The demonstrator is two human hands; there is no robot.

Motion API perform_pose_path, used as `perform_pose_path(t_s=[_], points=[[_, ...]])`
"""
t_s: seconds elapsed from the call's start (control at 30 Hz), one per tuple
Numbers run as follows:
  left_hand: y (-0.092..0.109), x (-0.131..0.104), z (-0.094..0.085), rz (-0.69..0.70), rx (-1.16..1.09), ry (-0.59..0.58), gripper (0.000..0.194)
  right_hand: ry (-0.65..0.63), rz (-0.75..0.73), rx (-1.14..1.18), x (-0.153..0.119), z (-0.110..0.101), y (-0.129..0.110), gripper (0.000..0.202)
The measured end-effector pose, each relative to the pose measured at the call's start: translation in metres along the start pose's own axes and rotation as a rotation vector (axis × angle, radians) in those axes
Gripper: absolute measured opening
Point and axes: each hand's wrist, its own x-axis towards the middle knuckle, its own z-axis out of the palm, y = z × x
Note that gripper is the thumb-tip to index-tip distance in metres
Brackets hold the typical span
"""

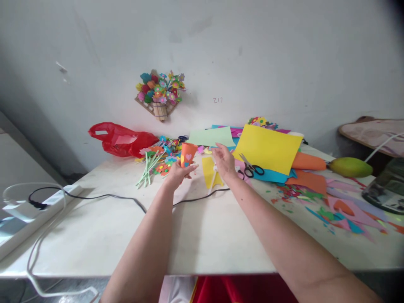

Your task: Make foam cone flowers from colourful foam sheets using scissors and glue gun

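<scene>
Cup, one, in left hand, one fruit

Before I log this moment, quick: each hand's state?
Left hand: closed, holding an orange heart-decorated piece.
Right hand: loosely open; can't tell whether it holds anything small.

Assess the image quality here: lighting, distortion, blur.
Head view: diffuse light, with a soft shadow on the table beside the left forearm; head view: dark top-right corner and wide-angle stretching of the forearms; head view: hearts on the orange piece look soft-edged.
</scene>
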Motion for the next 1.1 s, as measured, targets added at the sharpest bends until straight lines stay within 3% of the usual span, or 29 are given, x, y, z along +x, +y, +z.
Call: perform_pose_path(t_s=[0.2,0.3,0.4,0.6,0.8,1.1], points=[[-0.007,0.002,0.021,0.135,-0.272,0.155,0.032,-0.333,0.031,-0.180,-0.010,0.014,0.001,0.029],[-0.011,0.003,0.029,0.131,-0.299,0.196,0.032,-0.520,0.024,-0.313,-0.017,0.022,-0.001,0.028],[-0.014,0.004,0.032,0.104,-0.338,0.230,0.033,-0.613,0.005,-0.454,-0.021,0.026,-0.003,0.027],[-0.017,0.006,0.030,0.103,-0.381,0.234,0.030,-0.669,-0.022,-0.624,-0.026,0.029,-0.003,0.028],[-0.019,0.005,0.032,0.015,-0.348,0.148,0.032,-0.597,-0.097,-0.734,-0.032,0.031,-0.010,0.028],[-0.016,0.002,0.040,0.007,-0.291,0.124,0.038,-0.540,-0.054,-0.782,-0.033,0.033,-0.012,0.034]])
